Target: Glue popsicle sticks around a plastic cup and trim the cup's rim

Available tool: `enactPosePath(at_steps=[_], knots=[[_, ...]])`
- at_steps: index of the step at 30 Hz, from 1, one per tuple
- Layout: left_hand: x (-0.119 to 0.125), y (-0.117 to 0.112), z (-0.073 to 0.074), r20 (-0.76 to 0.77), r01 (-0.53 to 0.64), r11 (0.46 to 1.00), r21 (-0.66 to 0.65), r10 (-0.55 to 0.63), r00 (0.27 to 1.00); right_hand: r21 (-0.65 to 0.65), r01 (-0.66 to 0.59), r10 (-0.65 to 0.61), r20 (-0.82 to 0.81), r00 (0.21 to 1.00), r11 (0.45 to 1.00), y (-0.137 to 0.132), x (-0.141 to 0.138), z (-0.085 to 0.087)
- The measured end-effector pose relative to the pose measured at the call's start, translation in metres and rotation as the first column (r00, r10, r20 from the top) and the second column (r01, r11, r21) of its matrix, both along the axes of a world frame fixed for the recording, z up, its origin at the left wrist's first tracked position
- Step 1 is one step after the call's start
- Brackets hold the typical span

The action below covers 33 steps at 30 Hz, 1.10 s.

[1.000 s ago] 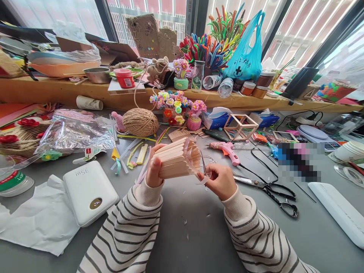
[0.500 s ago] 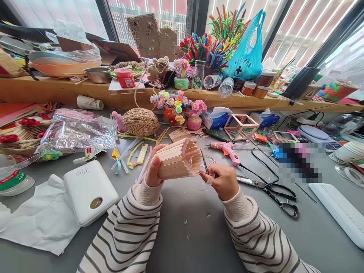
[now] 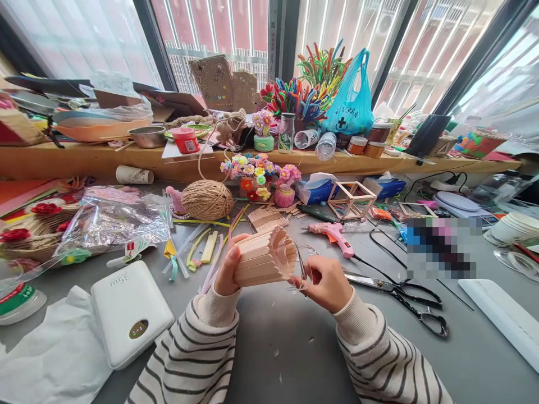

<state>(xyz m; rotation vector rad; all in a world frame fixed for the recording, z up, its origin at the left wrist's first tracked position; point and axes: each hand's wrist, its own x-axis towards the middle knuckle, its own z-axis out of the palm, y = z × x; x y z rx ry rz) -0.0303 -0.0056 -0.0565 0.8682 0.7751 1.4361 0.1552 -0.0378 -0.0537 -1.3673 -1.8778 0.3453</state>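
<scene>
My left hand (image 3: 228,273) grips a cup-like cylinder of wooden craft sticks (image 3: 263,259), held on its side with the open mouth facing right. My right hand (image 3: 325,282) is closed at the cylinder's mouth, pinching a thin clear piece (image 3: 304,266) that I cannot make out against the rim. Both arms wear striped sleeves. Both hands hover just above the grey table (image 3: 286,336).
Black scissors (image 3: 404,297) and a pink glue gun (image 3: 332,233) lie right of my hands. A white box (image 3: 128,311) and white paper sit left. A twine ball (image 3: 207,199), loose sticks, a wooden cube frame (image 3: 351,199), flower crafts and a cluttered shelf lie behind.
The camera tilted up slightly, so hands sit lower in view. My right hand shifted a little closer to the cylinder's mouth; the grip on the cylinder is unchanged.
</scene>
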Motion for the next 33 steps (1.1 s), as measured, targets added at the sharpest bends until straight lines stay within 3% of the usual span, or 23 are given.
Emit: enactPosePath(at_steps=[8, 16, 21, 25, 33], knots=[[-0.005, 0.005, -0.01, -0.02, 0.049, 0.999, -0.025, -0.049, 0.999, 0.08, 0.018, -0.018, -0.004, 1.0, 0.997, 0.003, 0.003, -0.004], [-0.006, 0.005, -0.008, 0.024, 0.096, 0.994, -0.056, -0.095, 0.995, 0.182, 0.007, -0.013, 0.032, 0.999, 0.983, 0.004, 0.005, -0.003], [-0.003, 0.001, 0.0, 0.083, 0.14, 0.986, -0.093, -0.132, 0.988, 0.074, -0.036, 0.035, 0.021, 0.999, 0.997, 0.002, 0.008, 0.003], [-0.002, 0.0, 0.002, 0.03, 0.164, 0.98, -0.112, -0.161, 0.986, -0.048, -0.042, 0.044, 0.055, 0.998, 0.998, 0.0, 0.012, 0.008], [-0.003, 0.002, 0.002, 0.011, 0.203, 0.97, -0.135, -0.204, 0.979, -0.188, -0.035, 0.024, -0.06, 0.998, 0.982, 0.0, 0.013, 0.005]])
